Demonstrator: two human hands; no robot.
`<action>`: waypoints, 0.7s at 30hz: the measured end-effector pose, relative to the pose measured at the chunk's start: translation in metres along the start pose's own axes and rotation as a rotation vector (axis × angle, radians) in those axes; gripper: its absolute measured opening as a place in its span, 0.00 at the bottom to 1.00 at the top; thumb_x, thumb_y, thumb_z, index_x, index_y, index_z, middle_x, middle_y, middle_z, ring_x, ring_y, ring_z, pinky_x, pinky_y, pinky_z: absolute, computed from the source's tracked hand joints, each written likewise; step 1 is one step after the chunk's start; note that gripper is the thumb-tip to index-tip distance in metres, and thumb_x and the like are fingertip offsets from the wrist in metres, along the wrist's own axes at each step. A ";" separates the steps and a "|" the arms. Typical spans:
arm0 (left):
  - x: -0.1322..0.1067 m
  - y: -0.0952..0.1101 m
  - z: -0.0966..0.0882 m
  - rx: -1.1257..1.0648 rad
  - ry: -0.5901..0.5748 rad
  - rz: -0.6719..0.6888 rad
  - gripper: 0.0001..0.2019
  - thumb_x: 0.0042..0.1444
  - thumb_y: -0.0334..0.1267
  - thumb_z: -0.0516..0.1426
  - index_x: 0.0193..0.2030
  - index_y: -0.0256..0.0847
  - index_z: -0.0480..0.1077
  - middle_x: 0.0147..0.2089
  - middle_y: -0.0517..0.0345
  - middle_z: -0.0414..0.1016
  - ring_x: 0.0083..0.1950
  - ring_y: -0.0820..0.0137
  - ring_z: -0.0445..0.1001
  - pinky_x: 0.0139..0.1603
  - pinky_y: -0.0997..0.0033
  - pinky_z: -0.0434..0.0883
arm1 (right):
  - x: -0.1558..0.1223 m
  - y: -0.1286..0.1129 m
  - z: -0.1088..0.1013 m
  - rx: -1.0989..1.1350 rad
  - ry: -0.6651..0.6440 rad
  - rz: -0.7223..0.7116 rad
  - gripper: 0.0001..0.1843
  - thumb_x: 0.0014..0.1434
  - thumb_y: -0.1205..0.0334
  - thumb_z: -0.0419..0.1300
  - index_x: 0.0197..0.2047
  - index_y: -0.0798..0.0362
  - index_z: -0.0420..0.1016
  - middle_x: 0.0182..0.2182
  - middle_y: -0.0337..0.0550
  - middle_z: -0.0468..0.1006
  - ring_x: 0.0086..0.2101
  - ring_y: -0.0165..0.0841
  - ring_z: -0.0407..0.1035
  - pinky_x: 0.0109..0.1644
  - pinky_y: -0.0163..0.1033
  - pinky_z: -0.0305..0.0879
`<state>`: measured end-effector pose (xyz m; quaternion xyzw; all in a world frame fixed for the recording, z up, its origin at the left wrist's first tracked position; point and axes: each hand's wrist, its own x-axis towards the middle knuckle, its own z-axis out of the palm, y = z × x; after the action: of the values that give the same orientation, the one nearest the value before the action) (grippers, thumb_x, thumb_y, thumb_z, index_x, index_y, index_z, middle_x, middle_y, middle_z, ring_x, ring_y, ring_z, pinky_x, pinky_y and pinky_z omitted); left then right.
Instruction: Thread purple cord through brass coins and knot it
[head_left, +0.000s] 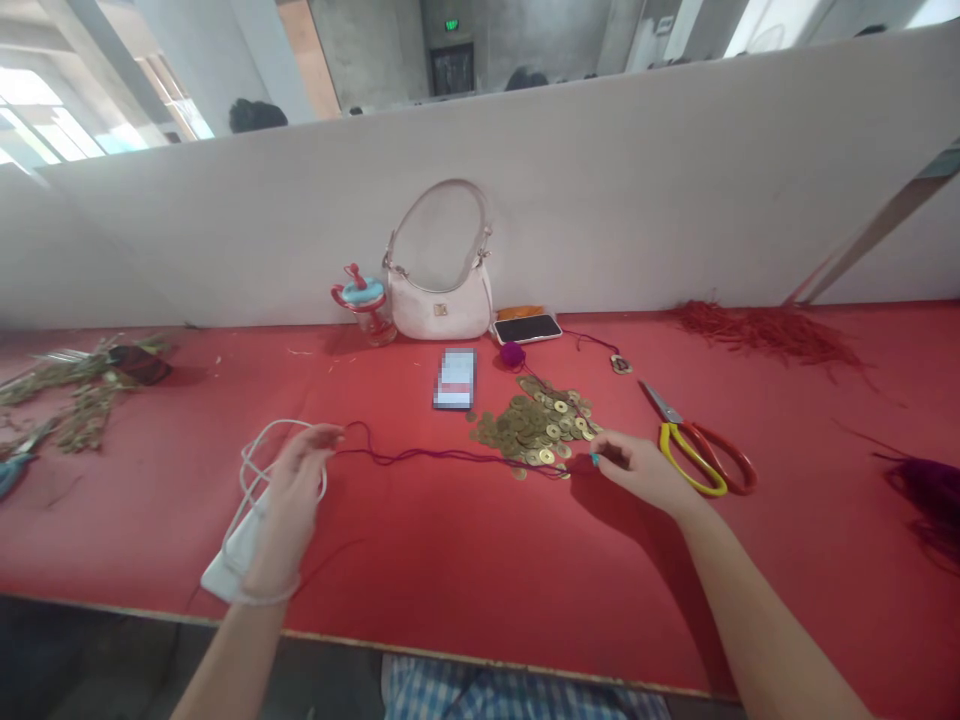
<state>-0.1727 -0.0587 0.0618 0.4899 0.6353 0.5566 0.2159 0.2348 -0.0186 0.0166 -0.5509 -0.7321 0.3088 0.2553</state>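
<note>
Dark red cord (450, 456) stretched taut-ish across red felt tabletop (480, 560), running between both hands, just in front of brass coin pile (536, 425)

Left hand (289, 505): fingertips pinched on cord's left end near 455,432, cord looping up just past thumb. White charger cable (259, 450) coiled under and beside that hand, white adapter block (232, 565) under wrist, touching

Right hand (637, 468): fingers closed on cord's right end at near edge of coin pile; small teal bit showing at fingertips, can't tell what. Exact pinch point hidden by knuckles

Handling, judged: cord thin, limp, very light, no stiffness, sags and tangles if slack. Likely slips through loose pinch; best held at ends with firm thumb-forefinger grip, light tension between the 2 hands. Coins small, holed, slide easily on felt

Nearby: yellow-and-orange scissors (701, 450) just right of right hand, apart from it. Phone (455, 378) face-up behind cord. Pink handbag (442, 290), cup with teal lid (367, 305), second phone (527, 327) against white partition (675, 180). Red thread bundle (757, 325) far right, well apart
</note>
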 end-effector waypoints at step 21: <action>-0.102 0.038 0.237 0.185 -0.864 0.370 0.11 0.56 0.29 0.43 0.34 0.37 0.66 0.33 0.50 0.71 0.34 0.66 0.68 0.36 0.68 0.64 | 0.003 0.001 0.006 0.138 0.178 -0.077 0.11 0.55 0.60 0.49 0.41 0.53 0.65 0.36 0.45 0.73 0.34 0.34 0.68 0.38 0.38 0.65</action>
<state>0.0793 -0.0327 0.0010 0.7984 0.4364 0.2722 0.3131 0.2305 -0.0160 0.0122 -0.5287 -0.7041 0.2985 0.3683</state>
